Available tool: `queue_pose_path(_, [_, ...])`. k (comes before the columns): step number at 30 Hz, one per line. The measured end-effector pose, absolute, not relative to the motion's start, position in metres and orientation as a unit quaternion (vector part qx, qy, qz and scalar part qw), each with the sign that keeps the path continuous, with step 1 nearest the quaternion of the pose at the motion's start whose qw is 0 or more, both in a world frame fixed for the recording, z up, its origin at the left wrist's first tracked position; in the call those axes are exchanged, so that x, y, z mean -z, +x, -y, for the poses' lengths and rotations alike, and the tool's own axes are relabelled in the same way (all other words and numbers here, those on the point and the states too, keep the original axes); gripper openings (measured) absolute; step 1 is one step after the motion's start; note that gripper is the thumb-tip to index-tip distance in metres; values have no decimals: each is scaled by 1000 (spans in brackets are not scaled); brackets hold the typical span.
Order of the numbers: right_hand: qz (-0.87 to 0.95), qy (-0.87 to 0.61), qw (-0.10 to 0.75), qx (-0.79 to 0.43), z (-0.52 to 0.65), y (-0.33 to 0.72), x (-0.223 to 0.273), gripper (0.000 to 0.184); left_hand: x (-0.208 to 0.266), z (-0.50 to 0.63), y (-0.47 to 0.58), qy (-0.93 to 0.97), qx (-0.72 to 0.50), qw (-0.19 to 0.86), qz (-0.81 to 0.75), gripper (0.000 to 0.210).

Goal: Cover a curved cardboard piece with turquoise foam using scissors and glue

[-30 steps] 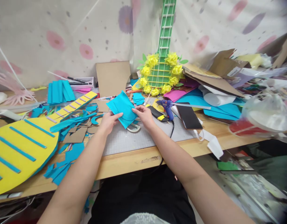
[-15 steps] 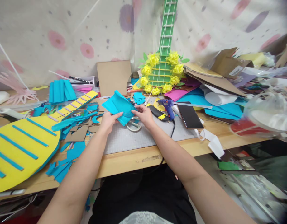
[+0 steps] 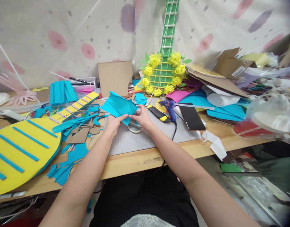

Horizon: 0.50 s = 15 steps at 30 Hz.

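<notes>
A creased piece of blue paper (image 3: pixel 118 105) is held up between both hands over the grey cutting mat (image 3: pixel 126 142). My left hand (image 3: pixel 114 123) is closed on its lower edge, the thumb lying on top. Close beside it, my right hand (image 3: pixel 142 116) pinches the lower right part, and the two thumbs nearly meet. Fingers beneath the paper are hidden. Below the paper, the handle of a pair of scissors (image 3: pixel 135 128) shows in part on the mat. Small blue paper squares (image 3: pixel 140 99) lie just behind the right hand.
To the left are a yellow guitar-shaped piece (image 3: pixel 22 151) and blue scraps (image 3: pixel 76 153). A box cutter (image 3: pixel 159 113), a glue gun (image 3: pixel 170 108) and a phone (image 3: pixel 192 116) lie to the right. A green guitar with yellow flowers (image 3: pixel 162 72) stands behind, a bagged bucket (image 3: pixel 253 126) far right.
My left hand has slid right along the paper's lower edge, and my right thumb has come down beside it. The paper has shifted slightly left and its upper layer has turned.
</notes>
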State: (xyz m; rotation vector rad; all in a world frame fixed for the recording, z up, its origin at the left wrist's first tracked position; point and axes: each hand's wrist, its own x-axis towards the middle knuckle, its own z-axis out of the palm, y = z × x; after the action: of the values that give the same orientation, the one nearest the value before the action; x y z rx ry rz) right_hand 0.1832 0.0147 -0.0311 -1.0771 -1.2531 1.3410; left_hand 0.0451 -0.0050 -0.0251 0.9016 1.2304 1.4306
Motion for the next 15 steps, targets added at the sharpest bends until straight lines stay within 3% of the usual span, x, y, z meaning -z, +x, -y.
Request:
queue_pose_path(4, [527,-453,492,-524,-15,183,30,57,30,1,45,362,-609,450,-543,48])
queue_pose_path(15, [528,-430,499,-535,-15,190,24,56,29,1,42,370,-594,473,-536,51])
